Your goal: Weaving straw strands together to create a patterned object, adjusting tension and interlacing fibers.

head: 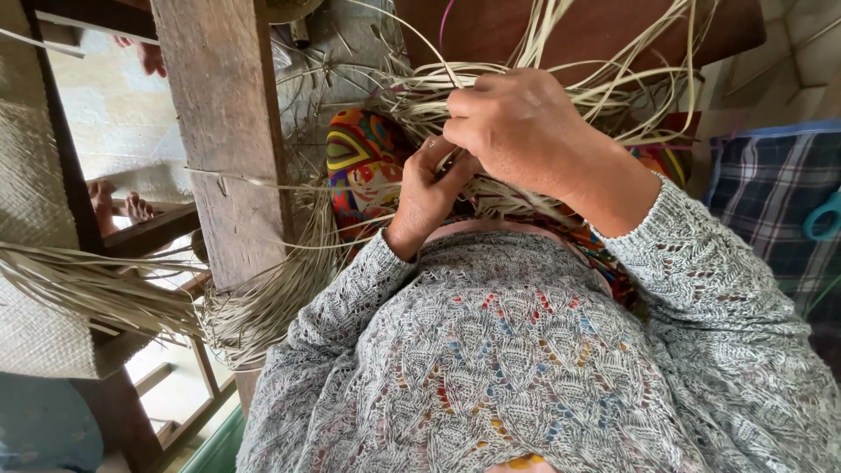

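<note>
A: Status check. Where are the hands?

B: Both on the strip bundle (491, 105), up against the lap. Right hand (517, 127) on top, fingers curled closed over a clump of pale dried strips. Left hand (434, 188) underneath, pinching a few strands between thumb and fingers.

A: Anything woven yet under the hands?

B: Can't tell. Right hand covers the working spot. Around it I see only loose strands fanning out top and right, no clear plaited edge.

A: So early stage?

B: My read: yes, or mid-work with the finished part hidden. Plenty of raw material is unused: a long hank (263, 307) hangs down past the wooden post (223, 131) at left, another sheaf (88, 289) lies further left.

A: Finished pieces nearby?

B: A woven mat (31, 175) along the left edge, a done piece by the look of it. Not touching the hands.

A: Else?

B: Colourful patterned cloth (363, 162) under the bundle, plaid fabric (771, 201) at right. Another person's feet (118, 206) beyond the post.
</note>
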